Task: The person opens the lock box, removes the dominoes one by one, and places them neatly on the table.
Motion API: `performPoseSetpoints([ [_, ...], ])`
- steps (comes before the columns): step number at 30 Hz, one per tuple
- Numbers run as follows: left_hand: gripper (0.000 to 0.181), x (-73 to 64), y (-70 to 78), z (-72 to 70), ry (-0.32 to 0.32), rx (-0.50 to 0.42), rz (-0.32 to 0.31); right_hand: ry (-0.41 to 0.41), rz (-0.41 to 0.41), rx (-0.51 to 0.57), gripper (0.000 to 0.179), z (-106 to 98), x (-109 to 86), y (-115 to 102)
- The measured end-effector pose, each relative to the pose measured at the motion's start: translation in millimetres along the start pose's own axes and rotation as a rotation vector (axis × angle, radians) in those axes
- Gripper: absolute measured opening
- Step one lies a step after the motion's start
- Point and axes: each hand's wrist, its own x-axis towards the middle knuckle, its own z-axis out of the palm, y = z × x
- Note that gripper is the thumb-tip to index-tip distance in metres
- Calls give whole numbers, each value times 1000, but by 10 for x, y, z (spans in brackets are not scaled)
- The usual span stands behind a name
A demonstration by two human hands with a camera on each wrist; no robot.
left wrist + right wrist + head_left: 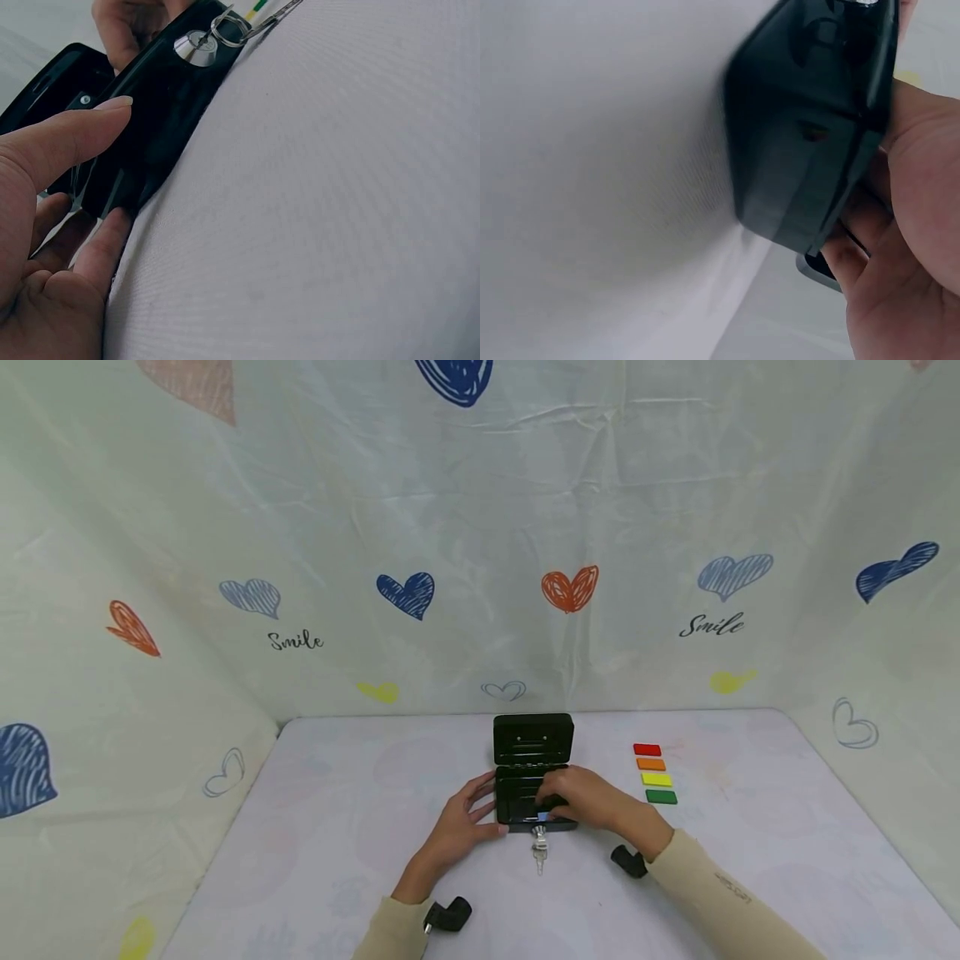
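A small black cash box (517, 814) stands on the table with its lid (533, 739) raised at the back. In its front lock (196, 49) sits a key, and a ring of keys (540, 852) hangs from it. My left hand (457, 827) rests against the box's left side, fingers spread, its thumb touching the front near the corner. From the right, my right hand (588, 795) reaches over the wall into the box with bent fingers. The box hides those fingertips in the right wrist view, so whether they hold anything cannot be told.
Right of the box, red (647, 749), orange (651, 764), yellow (657, 780) and green (662, 797) flat blocks lie in a column. Black wrist devices (450, 914) sit at both sleeves. A heart-printed curtain (480, 643) hangs behind the white table (337, 793).
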Motion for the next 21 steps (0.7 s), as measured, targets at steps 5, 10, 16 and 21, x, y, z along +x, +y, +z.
performPoseSetpoints([
  [5, 88, -4, -8, 9, 2, 10, -5, -21, 2, -17, 26, -30, -35, 33],
  [10, 88, -9, 8, 8, 3, 13, -1, -44, -5, -22, 28, -58, -41, 44],
  [16, 87, -8, 11, 9, 2, 13, 11, -37, -2, -37, 29, -59, -17, 32],
  [21, 87, 1, -11, 2, 0, 11, 21, -8, 11, -35, 26, -18, -3, 32],
])
